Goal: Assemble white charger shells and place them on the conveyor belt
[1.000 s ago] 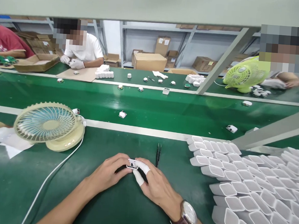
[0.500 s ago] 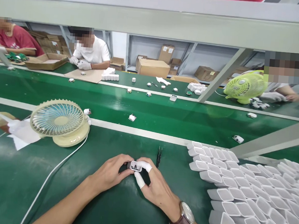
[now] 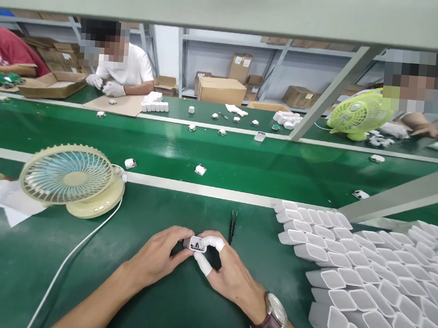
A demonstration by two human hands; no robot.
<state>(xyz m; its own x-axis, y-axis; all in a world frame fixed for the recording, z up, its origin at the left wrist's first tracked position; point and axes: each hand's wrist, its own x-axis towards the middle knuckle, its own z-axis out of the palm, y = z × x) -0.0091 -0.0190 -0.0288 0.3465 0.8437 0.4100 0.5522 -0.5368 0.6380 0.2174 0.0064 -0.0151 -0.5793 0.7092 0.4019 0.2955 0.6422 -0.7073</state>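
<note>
Between both hands is a small white plastic housing [image 3: 198, 249], its open end turned toward me, with dark and metallic parts showing inside. My left hand [image 3: 164, 253] pinches its left side between thumb and fingers. My right hand [image 3: 226, 265], with white finger cots on thumb and forefinger, grips its right side at the opening; its fingertips hide part of the rim. Black tweezers [image 3: 232, 227] lie on the green table just beyond my right hand.
Rows of white housings [image 3: 368, 287] stand at the right. A beige fan [image 3: 74, 178] with a white cable sits at the left. Beyond runs a green conveyor belt [image 3: 159, 151] with small white-topped parts [image 3: 200, 169]. Co-workers sit across, one in a white shirt [image 3: 130, 68]. A slanted post [image 3: 402, 193] rises at right.
My view has tilted slightly and shifted. Parts on the belt have moved to the right. Both hands keep hold of the housing, almost in the same spot.
</note>
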